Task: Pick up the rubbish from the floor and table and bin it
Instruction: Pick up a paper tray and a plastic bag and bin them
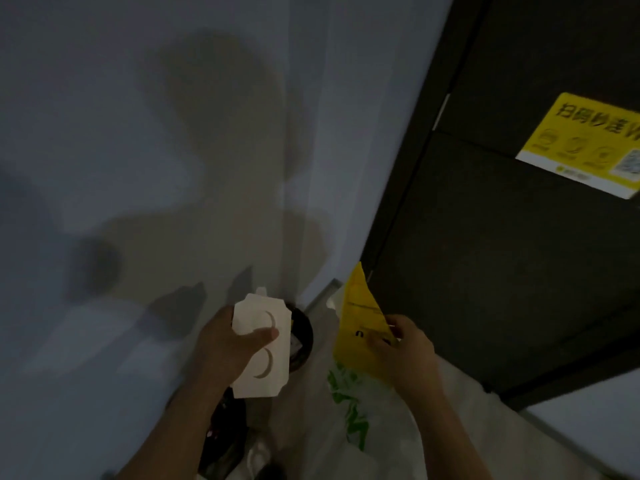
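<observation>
A: Left hand [225, 344]?
B: Gripping the white card carton [263, 348]. The thumb lies across its front face and the fingers are behind it, hidden. The card sticks out above and below the hand.
A: Right hand [405, 351]?
B: Pinching the yellow wrapper [360, 323] at its lower corner. Most of the sheet stands up and away from the fingertips.
A: Risks?
B: The corner pinch looks thin, so I'd guess the wrapper flops or slips out on a quick move. The carton is flat and held by one thumb, so it could pivot and drop. Low light and blur won't help the aim.
A: Where is it all, relative to the plastic bag [349, 420] with green print?
B: The wrapper is just above the bag. The carton is up and to the left of it, in front of a dark round container [303, 336]. Can't tell whether that's the bin or a bowl, so a drop could miss.
A: Further out?
B: A dark cabinet [502, 271] is right of the bag, with a yellow sticker [585, 140] high on it. A pale wall [138, 133] rises above and to the left.
</observation>
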Tool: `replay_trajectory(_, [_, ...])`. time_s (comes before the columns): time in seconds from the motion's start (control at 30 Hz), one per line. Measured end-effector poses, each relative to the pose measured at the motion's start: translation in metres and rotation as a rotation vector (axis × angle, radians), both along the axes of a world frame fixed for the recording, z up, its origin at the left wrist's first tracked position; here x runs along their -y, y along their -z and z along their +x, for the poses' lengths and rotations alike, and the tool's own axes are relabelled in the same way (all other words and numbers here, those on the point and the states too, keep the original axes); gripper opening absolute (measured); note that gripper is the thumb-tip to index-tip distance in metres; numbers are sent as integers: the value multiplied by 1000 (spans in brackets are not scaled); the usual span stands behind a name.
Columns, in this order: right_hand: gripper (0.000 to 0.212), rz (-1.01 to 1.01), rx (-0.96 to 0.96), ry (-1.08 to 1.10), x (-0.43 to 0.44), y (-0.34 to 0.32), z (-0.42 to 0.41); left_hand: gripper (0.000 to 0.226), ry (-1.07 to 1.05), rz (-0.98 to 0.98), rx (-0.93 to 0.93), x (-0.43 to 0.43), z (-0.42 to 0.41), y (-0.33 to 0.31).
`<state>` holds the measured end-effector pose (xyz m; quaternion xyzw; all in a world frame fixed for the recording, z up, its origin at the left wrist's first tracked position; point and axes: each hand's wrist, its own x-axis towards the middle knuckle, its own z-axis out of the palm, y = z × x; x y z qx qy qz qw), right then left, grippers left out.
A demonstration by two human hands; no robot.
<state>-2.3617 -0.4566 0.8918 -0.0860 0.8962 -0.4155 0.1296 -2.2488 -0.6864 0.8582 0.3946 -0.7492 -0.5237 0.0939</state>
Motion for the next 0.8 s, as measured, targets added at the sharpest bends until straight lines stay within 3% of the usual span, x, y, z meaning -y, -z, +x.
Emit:
replay_trajectory(0.3, [38, 173, 77, -103, 81, 68, -93, 39, 22, 73, 185, 80, -89, 74])
replay_trajectory(0.5, [42, 210, 165, -130, 117, 116, -130, 55, 53, 23, 301, 116, -131, 123])
replay_trajectory(0.8, [40, 291, 322, -144, 136, 200, -172, 62, 120, 191, 481, 133, -158, 223])
